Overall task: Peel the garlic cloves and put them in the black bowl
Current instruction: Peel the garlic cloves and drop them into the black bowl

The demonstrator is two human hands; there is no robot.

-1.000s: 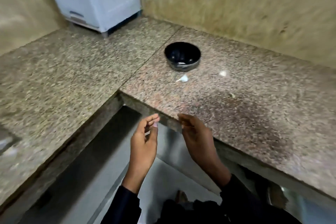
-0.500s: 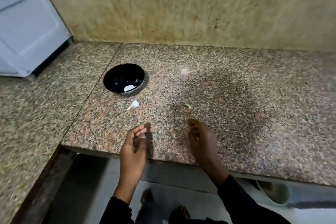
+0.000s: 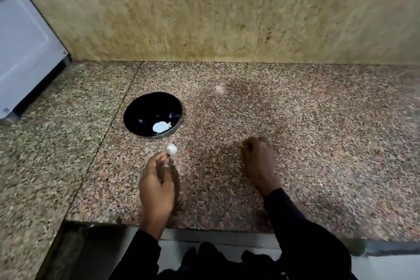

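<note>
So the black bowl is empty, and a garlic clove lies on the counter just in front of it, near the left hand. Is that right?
Not quite: the bowl is not empty. The head view shows something white lying inside it. The rest holds: a clove lies on the counter just in front of the bowl, near the left hand.

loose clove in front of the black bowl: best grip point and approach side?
Pinch the garlic clove across its rounded body with fingertips, coming from the near side, where the left hand already is. The black bowl stands close behind it and blocks the far side. The clove is small and lies low on the counter, so a fingertip pinch probably suits it; blur hides its exact pose.
</note>
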